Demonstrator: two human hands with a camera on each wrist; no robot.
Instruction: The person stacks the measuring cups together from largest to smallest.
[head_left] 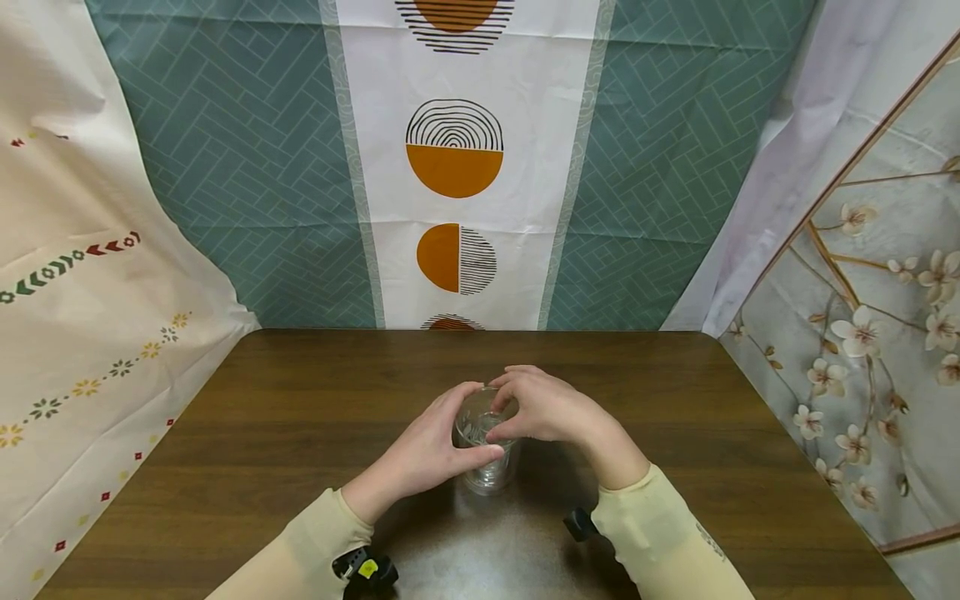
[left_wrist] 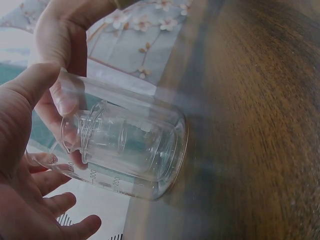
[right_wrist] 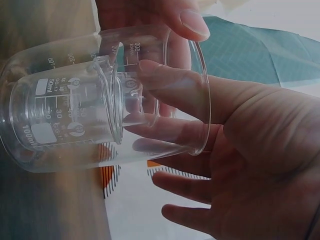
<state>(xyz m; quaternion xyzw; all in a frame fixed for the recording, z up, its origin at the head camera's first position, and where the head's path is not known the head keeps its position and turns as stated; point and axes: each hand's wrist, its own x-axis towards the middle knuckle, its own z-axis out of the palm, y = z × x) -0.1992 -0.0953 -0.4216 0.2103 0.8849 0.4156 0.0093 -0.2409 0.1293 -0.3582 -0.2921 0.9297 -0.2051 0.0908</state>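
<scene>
A large clear glass beaker [head_left: 487, 479] stands upright on the table, with smaller beakers [right_wrist: 65, 107] nested inside; 50ml and 100ml markings are legible in the right wrist view. My left hand [head_left: 431, 450] holds the large beaker near its rim, thumb on the near side and fingers around the far side. From above, my right hand [head_left: 551, 410] reaches into its mouth. Thumb and fingers there pinch the innermost small beaker [left_wrist: 75, 134] near its top, while the other fingers stay outside the large one. Overlapping glass blurs the exact contact.
The brown wooden table [head_left: 300, 400] extends around the beaker on all sides. A teal and white patterned cloth [head_left: 255, 167] hangs behind its back edge. Patterned drapes flank the left side, and a floral panel [head_left: 855, 400] stands at the right.
</scene>
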